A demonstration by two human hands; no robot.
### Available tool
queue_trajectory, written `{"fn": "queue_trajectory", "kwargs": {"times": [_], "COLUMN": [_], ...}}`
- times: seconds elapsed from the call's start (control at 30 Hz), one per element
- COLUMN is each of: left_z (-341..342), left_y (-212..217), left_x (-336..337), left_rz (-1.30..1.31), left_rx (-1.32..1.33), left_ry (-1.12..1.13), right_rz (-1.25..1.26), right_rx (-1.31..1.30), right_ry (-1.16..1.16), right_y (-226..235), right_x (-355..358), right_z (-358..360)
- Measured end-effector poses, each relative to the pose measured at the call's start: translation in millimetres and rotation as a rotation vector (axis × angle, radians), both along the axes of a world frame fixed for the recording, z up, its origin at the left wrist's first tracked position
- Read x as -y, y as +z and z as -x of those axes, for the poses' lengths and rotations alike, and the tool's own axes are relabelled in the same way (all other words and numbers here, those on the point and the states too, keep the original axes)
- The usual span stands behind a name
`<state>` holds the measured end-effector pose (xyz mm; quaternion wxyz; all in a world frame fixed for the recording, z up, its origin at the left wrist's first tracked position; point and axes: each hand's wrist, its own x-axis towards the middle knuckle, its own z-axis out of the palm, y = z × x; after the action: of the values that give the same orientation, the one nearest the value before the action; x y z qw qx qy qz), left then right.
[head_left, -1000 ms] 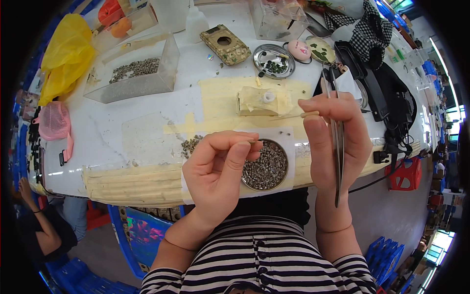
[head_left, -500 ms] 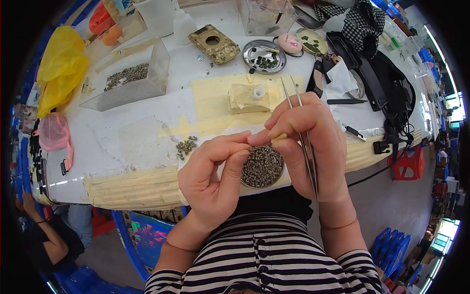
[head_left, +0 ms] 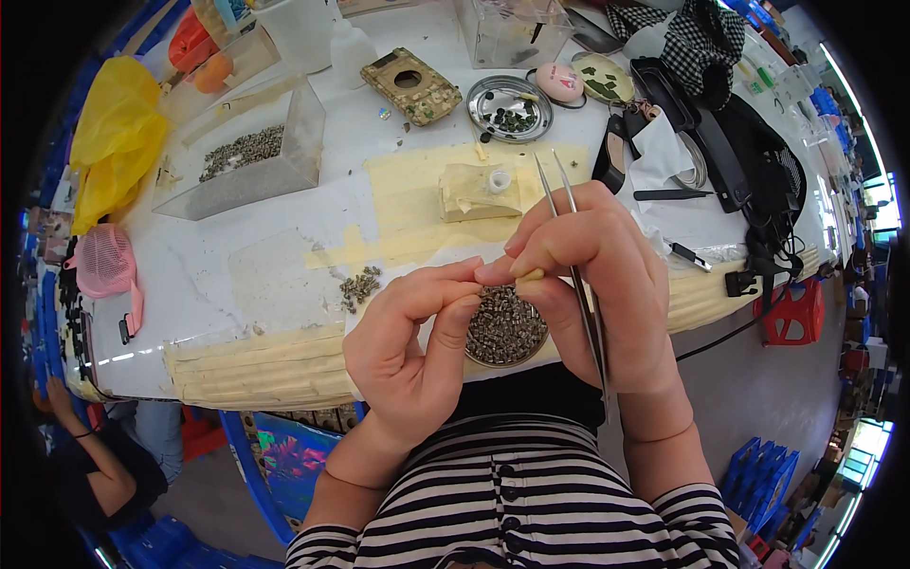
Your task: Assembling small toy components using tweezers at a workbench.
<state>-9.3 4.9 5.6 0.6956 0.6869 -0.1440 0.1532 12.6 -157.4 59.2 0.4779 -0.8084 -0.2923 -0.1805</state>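
Note:
My left hand (head_left: 406, 334) is closed in a pinch, its fingertips meeting those of my right hand; whatever they hold is too small to make out. My right hand (head_left: 607, 284) keeps a pair of metal tweezers (head_left: 590, 327) tucked between its fingers, tips pointing away from me. A small yellowish piece (head_left: 531, 276) shows at its thumb and fingertip. Just below the meeting fingertips is a round dish (head_left: 504, 363) full of small metallic bits, partly covered by both hands. Beyond them stands a block wrapped in yellowish tape (head_left: 464, 204) with a small white ring (head_left: 500, 180) on top.
A clear bin of metallic bits (head_left: 245, 154) stands left, near a pink sieve (head_left: 102, 263). Loose bits (head_left: 359, 287) lie beside my left hand. Farther back are a camouflage-patterned box (head_left: 412, 87) and a metal plate with dark green pieces (head_left: 512, 119). Another person's arm (head_left: 100, 455) shows lower left.
My right hand has shifted slightly left, and the tweezers have moved left with it. My left hand stays almost in place, still pinching.

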Motion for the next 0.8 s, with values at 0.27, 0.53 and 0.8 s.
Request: {"fn": "queue_trajectory", "kwargs": {"times": [0.27, 0.53, 0.8], "left_z": [-1.1, -0.5, -0.4], "left_y": [1.2, 0.3, 0.6], "left_x": [0.1, -0.3, -0.1], "left_rz": [-0.04, -0.052, -0.05], "left_rx": [0.038, 0.051, 0.048], "left_ry": [0.016, 0.034, 0.028], "right_rz": [0.068, 0.075, 0.049], "right_rx": [0.037, 0.031, 0.004], "right_ry": [-0.02, -0.02, -0.028], "right_y": [-3.4, -2.1, -1.7], "right_x": [2.0, 1.3, 0.8], "right_z": [-0.5, 0.1, 0.0]}}
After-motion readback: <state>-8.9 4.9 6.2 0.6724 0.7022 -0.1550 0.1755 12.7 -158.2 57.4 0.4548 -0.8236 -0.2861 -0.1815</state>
